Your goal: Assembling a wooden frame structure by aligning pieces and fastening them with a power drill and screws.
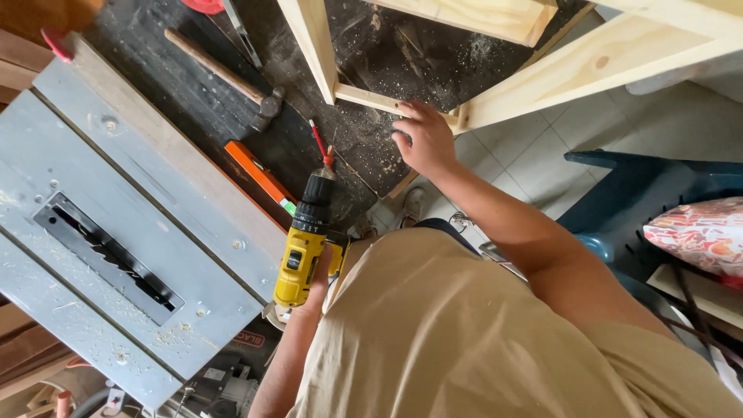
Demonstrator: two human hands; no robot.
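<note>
The pale unfinished pine frame [534, 73] looks partly assembled: a thin cross rail already sits between an upright leg and a thicker slanted beam, and sawdust lies scattered over the dark table [193, 85] under it. Whether that rail's joint is already screwed cannot be told from here, so I judge the fastening at this corner as the step in hand, with the rest of the frame running out of view at the top.

The right hand [424, 139] rests on the thin rail just where it meets the slanted beam, fingers spread and pressing the wood, not closed around anything.

The left hand [316, 286] grips the yellow-and-black cordless drill [303, 248] by its handle, fingers wrapped around it (mostly hidden behind the drill body). The drill is below and to the left of the frame corner, well apart from it, above the table's near edge. Its long axis runs almost straight up the picture, leaning slightly right, with the black chuck and the red-shanked bit [320, 143] pointing away from the person toward the frame. The tip is short of the rail, not touching wood.

Left of the drill lie an orange spirit level [259, 179] and a wooden-handled hammer [224, 73]; further left is the grey table saw [116, 232] with its blade slot.
</note>
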